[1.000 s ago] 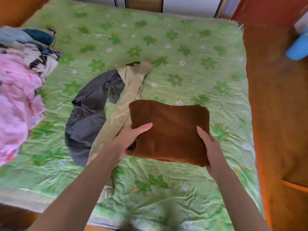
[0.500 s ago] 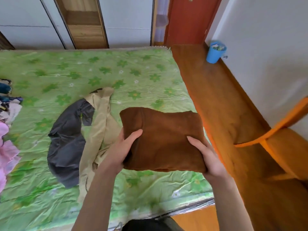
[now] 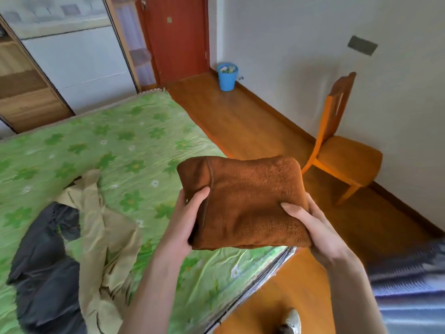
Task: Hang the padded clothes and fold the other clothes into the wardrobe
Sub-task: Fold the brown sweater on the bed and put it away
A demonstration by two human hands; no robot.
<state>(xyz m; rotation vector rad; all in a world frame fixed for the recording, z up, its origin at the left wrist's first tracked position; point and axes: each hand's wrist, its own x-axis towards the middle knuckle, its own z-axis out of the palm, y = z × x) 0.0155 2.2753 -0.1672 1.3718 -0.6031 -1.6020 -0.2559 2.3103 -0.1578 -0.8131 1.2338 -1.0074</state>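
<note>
Folded fleecy brown garment [image 3: 250, 201], plump rectangle, clasped between left hand [image 3: 186, 218] and right hand [image 3: 313, 227] grips.

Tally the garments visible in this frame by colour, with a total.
Brown folded fleece garment, held off the bed in both hands: 1
Dark grey garment lying on the bed: 1
Beige garment lying on the bed: 1
Total: 3

a blue bin [image 3: 227, 77] stands on the wooden floor [image 3: 243, 121] near a red door [image 3: 177, 37]. an orange chair [image 3: 342, 143] sits against the white wall [image 3: 301, 44].
</note>
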